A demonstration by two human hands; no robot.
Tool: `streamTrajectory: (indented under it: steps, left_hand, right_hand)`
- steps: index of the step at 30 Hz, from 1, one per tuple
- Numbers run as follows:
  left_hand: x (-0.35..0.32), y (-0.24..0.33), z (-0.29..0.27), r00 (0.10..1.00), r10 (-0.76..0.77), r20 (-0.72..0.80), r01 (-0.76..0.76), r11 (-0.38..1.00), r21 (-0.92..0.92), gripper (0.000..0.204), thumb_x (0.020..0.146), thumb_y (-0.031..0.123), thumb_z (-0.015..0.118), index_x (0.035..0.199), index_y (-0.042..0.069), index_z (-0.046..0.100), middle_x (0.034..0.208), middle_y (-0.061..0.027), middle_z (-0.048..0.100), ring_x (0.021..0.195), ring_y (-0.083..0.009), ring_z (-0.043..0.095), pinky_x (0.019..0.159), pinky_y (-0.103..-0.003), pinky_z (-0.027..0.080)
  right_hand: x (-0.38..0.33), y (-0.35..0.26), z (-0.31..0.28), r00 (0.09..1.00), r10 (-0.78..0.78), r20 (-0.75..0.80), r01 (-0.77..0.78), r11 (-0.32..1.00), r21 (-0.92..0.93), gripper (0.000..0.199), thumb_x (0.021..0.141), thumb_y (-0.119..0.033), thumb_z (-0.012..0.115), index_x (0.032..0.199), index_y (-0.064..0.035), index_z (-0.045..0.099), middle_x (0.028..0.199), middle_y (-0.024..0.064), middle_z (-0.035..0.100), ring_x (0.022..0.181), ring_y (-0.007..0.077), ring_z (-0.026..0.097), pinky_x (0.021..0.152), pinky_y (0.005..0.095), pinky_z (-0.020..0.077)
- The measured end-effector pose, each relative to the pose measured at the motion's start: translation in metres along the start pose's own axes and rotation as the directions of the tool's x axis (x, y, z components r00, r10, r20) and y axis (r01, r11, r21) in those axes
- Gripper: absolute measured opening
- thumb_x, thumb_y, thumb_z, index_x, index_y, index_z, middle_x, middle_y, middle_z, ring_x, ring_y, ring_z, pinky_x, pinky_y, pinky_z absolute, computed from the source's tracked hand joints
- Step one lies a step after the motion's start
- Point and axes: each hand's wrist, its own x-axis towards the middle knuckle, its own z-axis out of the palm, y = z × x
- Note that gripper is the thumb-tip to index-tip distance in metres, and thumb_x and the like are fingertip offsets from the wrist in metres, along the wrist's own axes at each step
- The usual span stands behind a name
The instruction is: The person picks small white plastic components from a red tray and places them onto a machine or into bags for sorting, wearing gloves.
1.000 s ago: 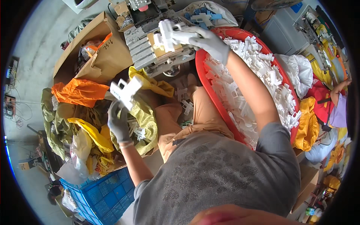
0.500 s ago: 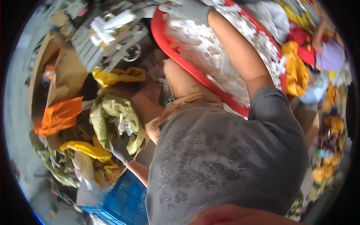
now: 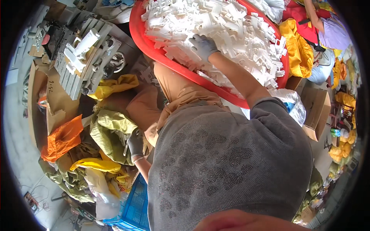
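My right hand (image 3: 204, 47), in a grey glove, rests on a heap of white plastic pieces (image 3: 246, 54) with its fingers apart. The heap fills a large red tub (image 3: 185, 75). Low on the left, my left hand (image 3: 135, 145), also gloved, is at the edge of a yellow-green woven sack (image 3: 110, 140), beside my knee. Its fingertips are in shade, so I cannot make out whether they grip anything. Small pale pieces (image 3: 126, 148) show in the sack's mouth next to that hand.
A grey metal machine (image 3: 73, 75) with a handwheel stands at upper left, above an open cardboard box (image 3: 61, 92). Orange cloth (image 3: 63, 138), yellow sacks (image 3: 96, 164) and a blue crate (image 3: 135, 204) lie at left. Another person's arm (image 3: 314, 15) appears at upper right, beyond yellow sacking (image 3: 296, 48).
My right hand has come back from the tub's far edge onto the middle of the heap. My left hand has moved slightly up and right along the sack. The view has shifted.
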Motion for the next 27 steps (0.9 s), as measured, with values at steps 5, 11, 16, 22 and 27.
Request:
streamTrajectory:
  steps: [5,11,16,22,27]
  left_hand:
    - [-0.001,0.004,-0.020,0.973,0.125,-0.194,-0.134,0.990,-0.036,0.029,0.088,0.022,0.057,0.107,0.002,0.062,0.099,-0.0186,0.066,0.089,-0.0343,0.063,0.077,-0.040,0.050]
    - [-0.015,0.017,-0.025,0.980,0.030,-0.195,-0.057,0.989,-0.135,0.029,0.088,0.020,0.056,0.108,0.001,0.062,0.102,-0.0193,0.065,0.092,-0.0334,0.063,0.079,-0.039,0.050]
    - [-0.017,0.014,-0.022,0.966,0.056,-0.250,-0.089,0.989,-0.120,0.026,0.086,0.018,0.057,0.106,0.002,0.063,0.100,-0.0177,0.066,0.090,-0.0318,0.064,0.079,-0.038,0.050]
    - [0.019,0.041,-0.057,0.888,0.187,-0.419,-0.261,0.957,-0.125,0.025,0.084,0.014,0.059,0.105,0.002,0.064,0.091,-0.0171,0.066,0.080,-0.0294,0.065,0.071,-0.036,0.050]
    - [0.043,0.078,-0.123,0.822,0.206,-0.531,-0.324,0.936,-0.138,0.023,0.085,0.014,0.059,0.105,0.003,0.063,0.101,-0.0157,0.065,0.092,-0.0325,0.062,0.081,-0.037,0.049]
  right_hand:
    - [0.051,0.004,0.000,0.950,-0.182,0.253,0.250,0.930,-0.270,0.042,0.082,-0.019,0.053,0.123,-0.0226,0.053,0.124,-0.0026,0.051,0.119,0.0218,0.043,0.097,0.0463,0.0357]
    - [0.060,0.020,-0.027,0.859,-0.200,0.472,0.354,0.897,-0.264,0.041,0.076,-0.017,0.056,0.117,-0.0166,0.058,0.116,0.0046,0.059,0.117,0.0231,0.048,0.110,0.0453,0.0222]
    - [0.012,0.033,-0.047,0.988,-0.136,0.079,0.103,0.941,0.323,0.035,0.076,-0.019,0.058,0.110,-0.0126,0.058,0.100,0.0141,0.060,0.097,0.0311,0.058,0.089,0.0415,0.0433]
    - [-0.065,0.009,-0.043,0.860,-0.254,0.444,-0.013,0.857,0.515,0.050,0.089,-0.033,0.056,0.133,-0.0121,0.046,0.119,0.0213,0.054,0.107,0.0349,0.054,0.095,0.0397,0.0417]
    - [-0.079,0.015,-0.027,0.980,-0.125,0.156,-0.015,0.733,0.680,0.045,0.084,-0.022,0.062,0.123,-0.0011,0.049,0.113,0.0211,0.052,0.107,0.0358,0.053,0.091,0.0378,0.0451]
